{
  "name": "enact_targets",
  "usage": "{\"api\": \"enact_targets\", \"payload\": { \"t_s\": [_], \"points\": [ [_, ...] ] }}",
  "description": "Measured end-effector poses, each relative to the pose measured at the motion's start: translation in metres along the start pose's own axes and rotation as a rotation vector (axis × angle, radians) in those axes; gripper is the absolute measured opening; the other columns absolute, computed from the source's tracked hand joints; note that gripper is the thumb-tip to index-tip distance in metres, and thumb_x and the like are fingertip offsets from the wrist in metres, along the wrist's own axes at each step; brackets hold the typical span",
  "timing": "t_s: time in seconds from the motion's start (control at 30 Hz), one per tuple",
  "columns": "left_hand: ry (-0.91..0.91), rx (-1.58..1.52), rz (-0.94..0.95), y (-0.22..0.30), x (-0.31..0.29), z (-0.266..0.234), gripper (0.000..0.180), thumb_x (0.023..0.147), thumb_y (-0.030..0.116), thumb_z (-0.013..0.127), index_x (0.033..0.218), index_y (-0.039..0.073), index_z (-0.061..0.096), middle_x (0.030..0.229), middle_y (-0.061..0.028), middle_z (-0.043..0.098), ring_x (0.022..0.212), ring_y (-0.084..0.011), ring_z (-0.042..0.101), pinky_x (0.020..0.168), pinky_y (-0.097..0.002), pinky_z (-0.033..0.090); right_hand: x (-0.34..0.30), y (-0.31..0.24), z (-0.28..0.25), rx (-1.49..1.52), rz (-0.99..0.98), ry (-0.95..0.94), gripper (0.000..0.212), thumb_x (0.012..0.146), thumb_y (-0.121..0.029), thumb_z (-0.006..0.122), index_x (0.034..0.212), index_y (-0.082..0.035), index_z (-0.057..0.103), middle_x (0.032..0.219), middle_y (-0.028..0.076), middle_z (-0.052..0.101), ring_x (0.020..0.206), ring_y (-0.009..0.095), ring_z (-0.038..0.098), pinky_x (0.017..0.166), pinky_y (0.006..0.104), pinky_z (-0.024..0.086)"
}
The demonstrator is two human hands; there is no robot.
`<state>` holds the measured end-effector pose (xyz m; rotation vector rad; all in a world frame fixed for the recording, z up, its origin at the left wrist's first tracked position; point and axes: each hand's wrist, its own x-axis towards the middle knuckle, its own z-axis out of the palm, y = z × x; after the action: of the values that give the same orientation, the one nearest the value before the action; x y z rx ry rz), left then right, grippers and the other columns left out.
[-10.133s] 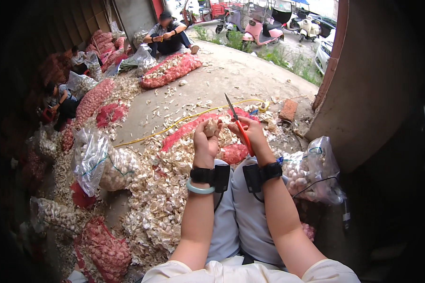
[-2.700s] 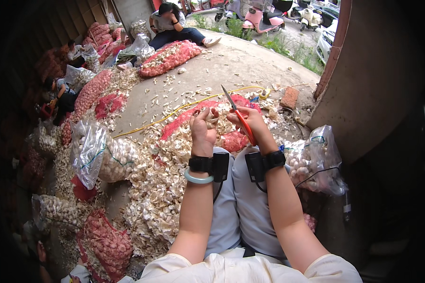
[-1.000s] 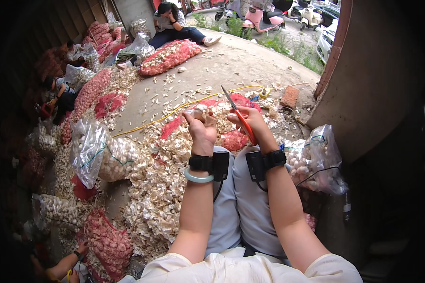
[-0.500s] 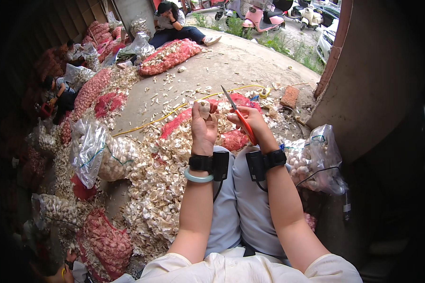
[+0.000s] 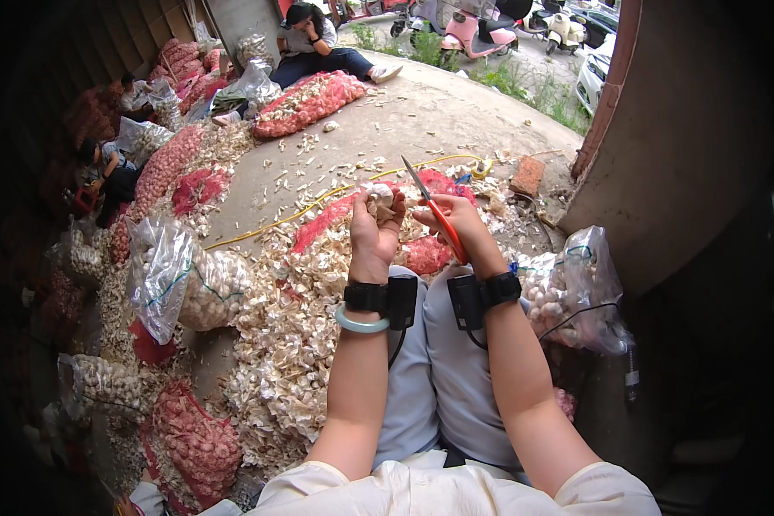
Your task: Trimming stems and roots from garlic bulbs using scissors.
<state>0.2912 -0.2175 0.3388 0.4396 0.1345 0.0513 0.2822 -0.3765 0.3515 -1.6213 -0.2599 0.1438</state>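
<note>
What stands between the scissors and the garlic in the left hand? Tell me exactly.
The curled fingers of the left hand are on the side of the garlic nearest the scissors in the right hand; nothing else visible stands between.

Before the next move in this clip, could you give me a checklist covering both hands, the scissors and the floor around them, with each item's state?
1. Garlic held by the left hand: ok, it sits among the curled fingers.
2. Scissors held by the right hand: ok, around the handles.
3. Blades pointing away from the person's body: ok.
4. Blades apart from the garlic: ok, a gap shows between them.
5. Garlic stem trimmed: cannot tell, too small to see.
6. Floor free of clutter: not ok, peel, red net and a yellow cord lie there.
</note>
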Motion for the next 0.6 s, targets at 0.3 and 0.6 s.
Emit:
{"api": "enact_targets", "payload": {
  "t_s": [0.3,0.6],
  "points": [
    [-0.15,0.096,-0.061,-0.003,-0.005,0.005,0.017,0.086,0.018,0.053,0.092,0.002,0.051,0.078,-0.0096,0.056,0.059,-0.0146,0.05,0.055,-0.0291,0.045,0.006,0.01,-0.006,-0.045,0.003,0.01,0.041,0.072,-0.03,0.075,0.097,0.001,0.063,0.073,0.002,0.061,0.066,0.006,0.055,0.056,0.0233,0.046],
    [-0.248,0.206,-0.033,-0.001,-0.01,0.009,0.012,0.084,0.014,0.053,0.088,0.003,0.05,0.072,-0.0053,0.051,0.055,-0.0097,0.042,0.055,-0.0261,0.039,0.005,0.006,-0.004,-0.054,-0.035,-0.01,0.038,0.074,-0.029,0.074,0.097,0.0,0.062,0.071,0.001,0.059,0.062,0.005,0.053,0.052,0.0215,0.043]
  ]
}}
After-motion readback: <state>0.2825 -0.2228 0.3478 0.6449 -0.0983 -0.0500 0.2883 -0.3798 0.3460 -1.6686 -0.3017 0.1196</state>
